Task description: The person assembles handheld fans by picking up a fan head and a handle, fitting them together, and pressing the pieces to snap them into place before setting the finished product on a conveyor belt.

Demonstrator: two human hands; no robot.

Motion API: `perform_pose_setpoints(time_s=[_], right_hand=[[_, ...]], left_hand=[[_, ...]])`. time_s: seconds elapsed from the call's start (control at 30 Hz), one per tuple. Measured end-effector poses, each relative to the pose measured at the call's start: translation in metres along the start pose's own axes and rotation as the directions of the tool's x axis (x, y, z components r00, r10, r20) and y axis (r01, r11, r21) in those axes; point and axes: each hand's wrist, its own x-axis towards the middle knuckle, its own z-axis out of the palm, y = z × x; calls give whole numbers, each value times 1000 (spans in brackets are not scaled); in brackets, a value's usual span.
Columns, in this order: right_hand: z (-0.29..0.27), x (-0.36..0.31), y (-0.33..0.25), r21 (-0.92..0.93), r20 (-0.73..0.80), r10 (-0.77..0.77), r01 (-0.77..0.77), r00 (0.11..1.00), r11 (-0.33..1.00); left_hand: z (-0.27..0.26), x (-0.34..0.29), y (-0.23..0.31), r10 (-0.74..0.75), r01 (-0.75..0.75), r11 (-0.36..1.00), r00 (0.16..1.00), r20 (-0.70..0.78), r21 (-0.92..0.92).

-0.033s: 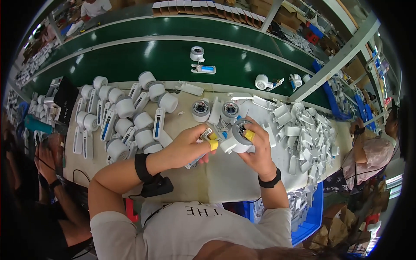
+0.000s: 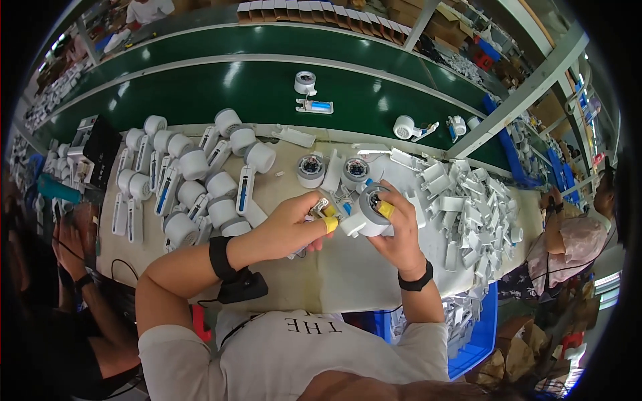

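Over the middle of the bench, my right hand (image 2: 400, 234) grips a white round housing (image 2: 362, 221) with a grey rim and a dark inside; its short neck points left. Yellow wrap shows on fingers of both hands. Close to that neck, my left hand (image 2: 294, 224) is closed round a slim white handle part (image 2: 322, 204), mostly hidden by the fingers. Just beyond my hands lie a round housing with its inner parts showing (image 2: 310, 170) and a second such housing (image 2: 355, 171), with a white handle shell (image 2: 331, 172) between them.
Assembled white units with round heads (image 2: 194, 164) crowd the bench's left side. A heap of white shells (image 2: 468, 214) lies right, above a blue bin (image 2: 476, 337). Beyond runs a green conveyor (image 2: 234, 93) carrying several units. A metal post (image 2: 518, 90) stands right; co-workers sit at both sides.
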Motion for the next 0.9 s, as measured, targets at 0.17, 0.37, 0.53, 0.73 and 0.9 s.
perform_pose_setpoints(time_s=[0.17, 0.37, 0.53, 0.73, 0.9], right_hand=[[-6, -3, -5, -127, 43, -31, 36, 999, 991], [-19, 5, -18, 18, 127, 233, -237, 964, 971], [-32, 33, -14, 237, 336, 142, -230, 931, 944], [-38, 61, -28, 101, 520, 326, -436, 789, 894], [-20, 39, -15, 195, 544, 254, -414, 800, 889]], left_hand=[[2, 1, 3, 60, -50, 980, 997, -48, 192], [-11, 12, -16, 300, -223, 823, 952, -66, 522], [-3, 13, -12, 275, -199, 730, 961, -13, 654], [-1, 17, -15, 234, -136, 724, 971, -56, 676], [6, 0, -21, 119, -101, 736, 993, 20, 669]])
